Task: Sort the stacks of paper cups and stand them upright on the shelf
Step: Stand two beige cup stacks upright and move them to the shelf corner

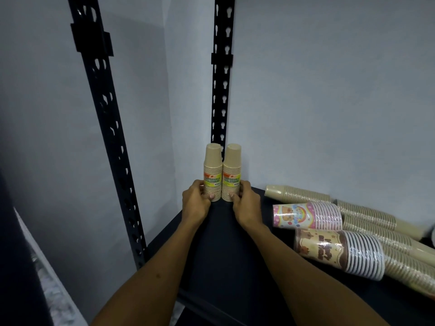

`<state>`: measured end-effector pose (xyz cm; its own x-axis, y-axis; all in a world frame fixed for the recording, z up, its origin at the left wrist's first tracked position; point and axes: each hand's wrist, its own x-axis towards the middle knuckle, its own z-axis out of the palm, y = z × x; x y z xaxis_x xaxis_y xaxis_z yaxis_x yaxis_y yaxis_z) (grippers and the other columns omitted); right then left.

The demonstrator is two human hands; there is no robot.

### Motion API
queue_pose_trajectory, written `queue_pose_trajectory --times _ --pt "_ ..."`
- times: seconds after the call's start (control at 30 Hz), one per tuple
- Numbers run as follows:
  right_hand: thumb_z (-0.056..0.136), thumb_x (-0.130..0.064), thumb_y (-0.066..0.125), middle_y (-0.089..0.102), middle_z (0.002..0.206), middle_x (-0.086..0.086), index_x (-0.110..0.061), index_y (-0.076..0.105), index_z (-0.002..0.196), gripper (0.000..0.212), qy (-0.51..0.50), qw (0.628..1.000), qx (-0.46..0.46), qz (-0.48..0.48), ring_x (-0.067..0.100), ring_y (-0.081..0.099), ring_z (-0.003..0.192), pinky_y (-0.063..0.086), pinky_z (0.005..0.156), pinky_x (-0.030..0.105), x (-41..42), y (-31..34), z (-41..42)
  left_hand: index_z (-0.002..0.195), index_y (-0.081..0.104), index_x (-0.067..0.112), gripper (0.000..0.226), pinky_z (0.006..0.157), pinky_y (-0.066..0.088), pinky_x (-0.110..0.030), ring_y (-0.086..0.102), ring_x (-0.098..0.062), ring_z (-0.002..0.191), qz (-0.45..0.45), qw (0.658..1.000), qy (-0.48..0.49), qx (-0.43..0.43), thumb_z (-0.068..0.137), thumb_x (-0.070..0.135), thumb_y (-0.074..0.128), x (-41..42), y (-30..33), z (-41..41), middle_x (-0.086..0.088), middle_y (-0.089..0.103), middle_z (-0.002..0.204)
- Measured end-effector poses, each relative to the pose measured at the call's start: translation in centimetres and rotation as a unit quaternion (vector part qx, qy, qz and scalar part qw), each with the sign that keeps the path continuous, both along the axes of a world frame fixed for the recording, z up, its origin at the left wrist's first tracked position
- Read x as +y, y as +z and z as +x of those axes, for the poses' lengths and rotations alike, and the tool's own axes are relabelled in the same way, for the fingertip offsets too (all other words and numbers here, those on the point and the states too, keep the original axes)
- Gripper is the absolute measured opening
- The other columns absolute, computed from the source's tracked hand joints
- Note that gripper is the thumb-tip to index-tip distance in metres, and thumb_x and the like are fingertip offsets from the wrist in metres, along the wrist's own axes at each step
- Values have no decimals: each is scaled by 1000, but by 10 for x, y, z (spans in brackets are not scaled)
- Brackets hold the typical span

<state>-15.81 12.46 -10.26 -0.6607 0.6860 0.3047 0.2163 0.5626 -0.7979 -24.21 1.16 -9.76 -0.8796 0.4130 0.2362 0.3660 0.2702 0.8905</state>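
Two tan paper cup stacks stand upright side by side in the back left corner of the black shelf (226, 243). My left hand (196, 200) grips the base of the left tan stack (213, 168). My right hand (247, 203) grips the base of the right tan stack (231, 169). Both stacks carry yellow-green labels. On the right of the shelf lie a pink patterned stack (308, 216), a brown patterned stack (339, 251) and several plain tan stacks (367, 215), all on their sides.
Two black perforated shelf posts rise here, one at the back corner (222, 67) and one at the front left (103, 102). Pale walls close in behind and to the left. The shelf's front edge (202, 300) runs below my forearms.
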Motion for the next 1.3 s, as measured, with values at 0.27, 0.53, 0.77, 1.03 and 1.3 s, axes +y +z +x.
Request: queue_pose_trajectory --times 0.27,0.53,0.77,1.03,1.3 --pt "87 -10 70 63 126 2 -12 48 137 54 33 998 39 -48 18 61 114 50 97 31 3 0 4 124 54 10 41 86 44 -23 61 -19 106 -7 1000 3 -6 86 9 68 0 1 2 -9 64 122" --pt "88 -14 70 65 126 5 -12 52 134 50 65 998 11 -14 15 61 112 47 94 25 2 3 6 131 52 9 47 99 49 -36 60 -23 114 -5 1000 18 12 87 5 66 -11 2 15 -9 63 124" --pt "88 -18 71 64 128 5 -11 50 137 54 96 995 -4 20 15 60 113 43 88 19 -4 7 10 131 52 7 46 100 49 -39 60 -23 114 1 999 39 15 87 5 66 -20 -1 21 -10 63 123" --pt "88 -19 71 62 129 4 -12 48 138 56 104 994 -14 17 12 58 112 42 89 19 -5 8 13 133 48 8 51 101 48 -39 58 -25 117 -9 1000 28 -6 86 4 66 -20 0 20 -10 60 126" --pt "79 -23 80 61 131 9 -8 48 137 68 86 996 -12 -26 17 58 115 47 94 26 -4 8 16 152 14 6 84 105 38 -32 41 -28 135 -84 996 31 -4 86 1 66 -35 3 34 -16 40 147"
